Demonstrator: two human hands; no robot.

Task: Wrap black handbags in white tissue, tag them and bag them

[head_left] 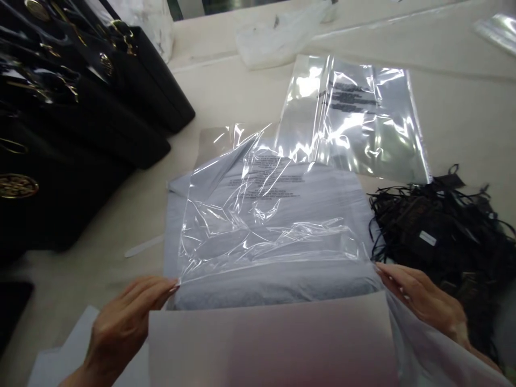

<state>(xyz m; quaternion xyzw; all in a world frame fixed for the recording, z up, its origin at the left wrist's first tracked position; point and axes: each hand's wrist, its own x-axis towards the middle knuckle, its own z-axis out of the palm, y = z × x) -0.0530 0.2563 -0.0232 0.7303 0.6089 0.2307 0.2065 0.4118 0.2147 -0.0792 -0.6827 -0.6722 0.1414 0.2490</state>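
A clear plastic bag point(266, 215) with printed text lies over grey-white tissue paper point(346, 188) in front of me. My left hand point(124, 317) pinches the bag's near left corner. At the near right corner, my right hand point(427, 301) has its fingers closed on the bag's edge. Between the hands, a tissue-covered bundle point(278, 287) shows at the bag's near edge; what is inside it is hidden. A pale sheet of card or paper point(270, 344) covers the bundle's near side.
Several black handbags point(133, 86) with gold fittings stand at the left. Another clear printed bag point(355, 118) lies beyond the tissue. Black tags with cords point(435, 231) are heaped at the right. Crumpled plastic point(274, 37) lies at the back, white paper point(64, 349) at lower left.
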